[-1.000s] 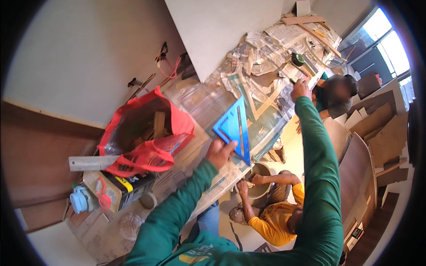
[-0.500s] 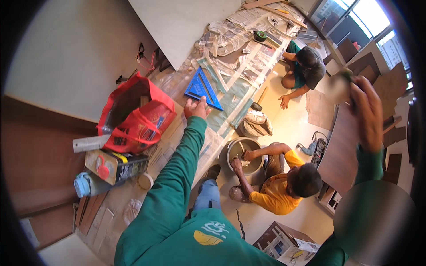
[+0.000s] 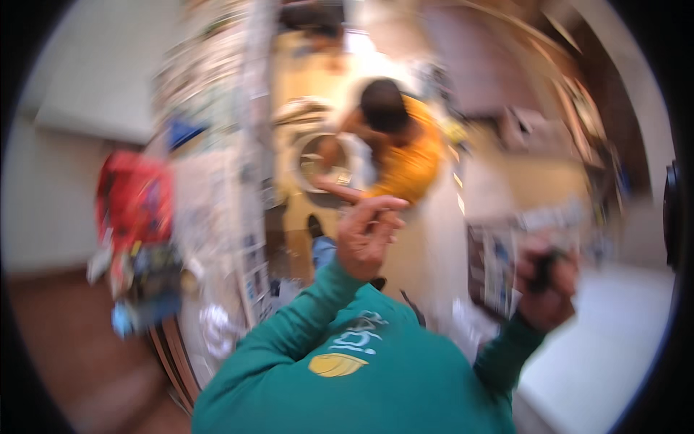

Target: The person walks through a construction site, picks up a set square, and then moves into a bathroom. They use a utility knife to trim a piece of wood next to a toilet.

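My left hand [image 3: 369, 237] is raised in front of my chest, off the worktable. Its fingers are loosely bent and partly apart, and nothing shows in them. My right hand [image 3: 546, 289], smeared by motion, is closed around a small dark object [image 3: 551, 269]; blur hides its kind. On the worktable to the left lies a blue triangular square [image 3: 186, 132], apart from both hands. A red bag [image 3: 135, 197] stands nearer on the same table.
A co-worker in a yellow shirt [image 3: 416, 155] bends over a round bucket [image 3: 296, 160] on the floor ahead. Another person [image 3: 318, 22] is farther off. A blue bottle [image 3: 130, 318] stands near the red bag. A pale surface [image 3: 600, 347] lies at the right.
My view has swung to the right and blurred. My left hand has let go of the blue square and come back before my chest. My right hand has come down, still holding the dark object.
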A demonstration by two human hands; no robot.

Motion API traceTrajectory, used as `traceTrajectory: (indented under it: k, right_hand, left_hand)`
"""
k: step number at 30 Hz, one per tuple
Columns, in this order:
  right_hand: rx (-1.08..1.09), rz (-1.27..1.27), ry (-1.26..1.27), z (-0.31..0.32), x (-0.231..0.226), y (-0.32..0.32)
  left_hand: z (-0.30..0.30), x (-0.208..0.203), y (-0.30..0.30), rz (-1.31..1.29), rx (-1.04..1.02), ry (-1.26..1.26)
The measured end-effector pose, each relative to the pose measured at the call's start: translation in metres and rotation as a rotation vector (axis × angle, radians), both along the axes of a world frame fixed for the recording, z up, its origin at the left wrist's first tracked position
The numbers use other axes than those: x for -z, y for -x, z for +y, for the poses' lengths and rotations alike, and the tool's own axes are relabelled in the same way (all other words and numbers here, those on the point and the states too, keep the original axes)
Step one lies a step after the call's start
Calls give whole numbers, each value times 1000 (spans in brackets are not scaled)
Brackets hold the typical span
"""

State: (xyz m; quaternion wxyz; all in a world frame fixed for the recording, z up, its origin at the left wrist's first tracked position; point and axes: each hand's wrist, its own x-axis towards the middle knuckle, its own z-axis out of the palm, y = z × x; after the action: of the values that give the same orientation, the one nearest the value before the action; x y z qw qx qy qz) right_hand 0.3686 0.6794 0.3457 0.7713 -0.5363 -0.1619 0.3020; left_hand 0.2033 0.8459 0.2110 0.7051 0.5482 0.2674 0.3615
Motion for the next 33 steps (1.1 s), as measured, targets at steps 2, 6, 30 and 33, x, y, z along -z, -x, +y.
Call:
traceTrajectory:
  k: [2,6,30,33]
  right_hand:
    - [-168,-246,268,-32,24,3]
    - [-230,8,398,-94,91,-4]
    - [113,-384,1060,-173,171,-350]
    - [200,-242,1004,-173,198,-422]
  left_hand:
    - [-34,-4,-31,-23,118,24]
    - [-66,-17,-94,-190,330,-26]
    - [-84,117,-430,521,588,414]
    - [-70,90,-471,480,398,473]
